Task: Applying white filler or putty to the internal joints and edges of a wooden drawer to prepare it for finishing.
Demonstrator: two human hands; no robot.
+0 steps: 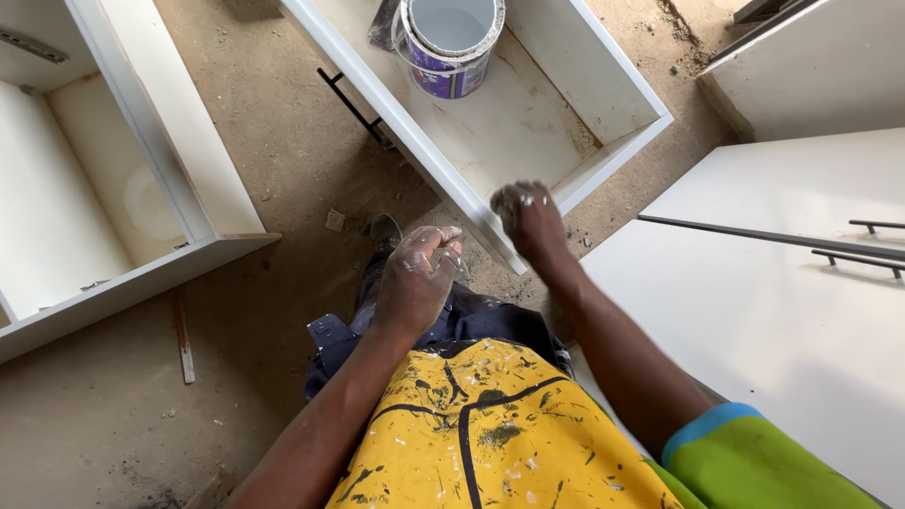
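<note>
Dusty concrete floor (283, 141); right hand (530, 219) fisted on white drawer's (528, 123) corner at 12 o'clock, steadying it, left hand (417, 278) loosely curled, empty; paint bucket (451, 42) inside drawer.

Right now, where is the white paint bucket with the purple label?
In the head view, the white paint bucket with the purple label stands at top centre inside the white open drawer box on the floor, ahead of the right hand.

joinery/paint workshop: white drawer boxes (528, 123) on dusty floor (283, 141), paint tin (451, 42), cabinet panels (754, 311) w/ handles.
</note>
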